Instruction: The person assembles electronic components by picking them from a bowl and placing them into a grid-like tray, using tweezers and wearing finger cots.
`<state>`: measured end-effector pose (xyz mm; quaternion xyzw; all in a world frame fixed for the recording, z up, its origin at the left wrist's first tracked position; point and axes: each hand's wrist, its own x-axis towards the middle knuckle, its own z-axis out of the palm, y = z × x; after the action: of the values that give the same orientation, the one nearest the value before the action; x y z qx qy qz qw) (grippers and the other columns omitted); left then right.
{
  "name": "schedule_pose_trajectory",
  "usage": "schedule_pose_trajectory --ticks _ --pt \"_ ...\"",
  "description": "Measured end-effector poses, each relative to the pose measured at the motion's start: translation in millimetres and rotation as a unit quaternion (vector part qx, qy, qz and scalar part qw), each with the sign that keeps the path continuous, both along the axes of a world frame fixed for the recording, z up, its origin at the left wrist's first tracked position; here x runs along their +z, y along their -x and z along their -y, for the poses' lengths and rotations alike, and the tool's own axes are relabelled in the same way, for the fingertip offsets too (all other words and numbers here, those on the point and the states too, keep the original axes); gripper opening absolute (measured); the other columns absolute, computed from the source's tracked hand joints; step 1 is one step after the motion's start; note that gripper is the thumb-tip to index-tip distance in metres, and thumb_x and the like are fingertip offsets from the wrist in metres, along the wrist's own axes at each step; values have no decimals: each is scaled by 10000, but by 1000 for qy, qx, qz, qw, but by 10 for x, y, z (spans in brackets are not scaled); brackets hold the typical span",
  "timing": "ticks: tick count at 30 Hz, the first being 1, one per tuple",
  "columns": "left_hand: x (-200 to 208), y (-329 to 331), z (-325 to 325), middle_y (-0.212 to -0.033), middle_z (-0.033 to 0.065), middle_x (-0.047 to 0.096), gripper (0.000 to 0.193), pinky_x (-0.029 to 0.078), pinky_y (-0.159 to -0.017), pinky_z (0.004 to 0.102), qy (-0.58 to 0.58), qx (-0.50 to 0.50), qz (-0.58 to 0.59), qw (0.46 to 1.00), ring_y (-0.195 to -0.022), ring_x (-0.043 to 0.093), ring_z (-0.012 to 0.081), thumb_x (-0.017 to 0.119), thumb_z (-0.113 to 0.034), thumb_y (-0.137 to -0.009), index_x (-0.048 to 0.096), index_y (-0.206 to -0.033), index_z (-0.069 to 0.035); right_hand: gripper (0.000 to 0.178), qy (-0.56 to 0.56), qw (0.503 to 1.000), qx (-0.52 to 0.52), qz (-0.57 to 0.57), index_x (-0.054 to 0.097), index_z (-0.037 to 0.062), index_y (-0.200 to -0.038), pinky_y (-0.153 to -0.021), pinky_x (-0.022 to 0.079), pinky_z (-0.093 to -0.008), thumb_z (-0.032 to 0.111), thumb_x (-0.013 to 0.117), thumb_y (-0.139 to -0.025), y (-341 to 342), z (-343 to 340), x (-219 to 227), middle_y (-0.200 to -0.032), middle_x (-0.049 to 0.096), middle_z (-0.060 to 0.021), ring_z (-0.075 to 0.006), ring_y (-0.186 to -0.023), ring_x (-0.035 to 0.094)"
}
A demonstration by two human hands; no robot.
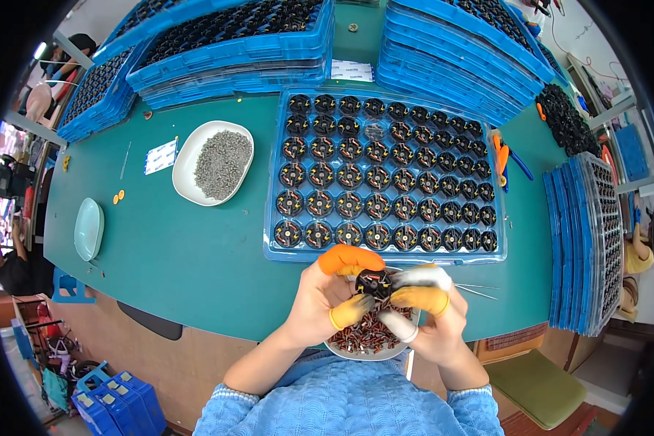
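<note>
A round black part (pixel 374 283) with small coloured bits on its face is gripped by my left hand (pixel 314 296), which wears orange and yellow finger covers. Close against the part's right side is my right hand (pixel 441 320), with white and yellow finger covers. Its fingers are curled together, one white tip is blurred, and anything between them is hidden. Under both hands sits a pale bowl (pixel 370 357) full of small reddish-brown cylindrical pieces (pixel 357 338). Just beyond, a blue tray (pixel 271 225) carries rows of similar round black parts (pixel 348 205), with one spot looking different.
A white dish (pixel 181 182) of small grey pieces and a pale green dish (pixel 88 229) stand on the green table (pixel 196 269). Stacked blue trays (pixel 232 65) line the back and right. Orange- and blue-handled tools (pixel 502 156) lie beside the tray. Other people are at the far left and right.
</note>
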<state>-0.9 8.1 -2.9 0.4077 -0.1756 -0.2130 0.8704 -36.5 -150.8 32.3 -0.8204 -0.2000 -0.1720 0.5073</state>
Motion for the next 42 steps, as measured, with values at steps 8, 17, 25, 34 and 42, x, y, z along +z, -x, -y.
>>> schedule_pose_trajectory --ticks 8,17,25,34,42 --pt "71 50 34 -1007 70 498 336 389 -848 291 -51 29 52 997 -956 494 141 559 41 -729 451 -1045 6 208 117 984 -59 118 580 14 -717 -506 464 -282 -1 707 -553 29 3 2 -732 559 -106 -229 -604 574" --pt "54 157 185 -1020 64 491 416 396 -832 272 128 -47 -166 977 -934 500 148 608 -124 -759 396 -1101 -20 159 -50 996 -42 60 582 34 -713 -524 422 -273 -7 675 -591 41 23 -128 -758 518 -70 -195 -628 509" --pt "-4 176 205 -994 55 501 393 403 -809 274 87 -10 -84 993 -920 498 129 586 -75 -764 397 -1106 -27 212 -442 871 31 -213 479 51 -699 -724 370 -283 -42 652 -620 57 -78 -187 -807 484 -62 -162 -784 462" --pt "58 119 99 -1020 90 511 378 390 -857 301 -20 -7 -21 1000 -968 498 143 551 40 -744 413 -1092 -15 141 -98 994 0 -44 613 65 -784 -563 413 -263 37 665 -656 27 75 -134 -764 517 -58 -173 -656 508" --pt "12 119 72 -999 88 523 416 412 -814 278 43 5 -153 987 -937 512 160 610 -99 -736 412 -1092 -11 203 71 990 37 113 631 74 -814 -510 386 -275 67 678 -617 -68 72 -141 -760 523 -60 -186 -611 510"
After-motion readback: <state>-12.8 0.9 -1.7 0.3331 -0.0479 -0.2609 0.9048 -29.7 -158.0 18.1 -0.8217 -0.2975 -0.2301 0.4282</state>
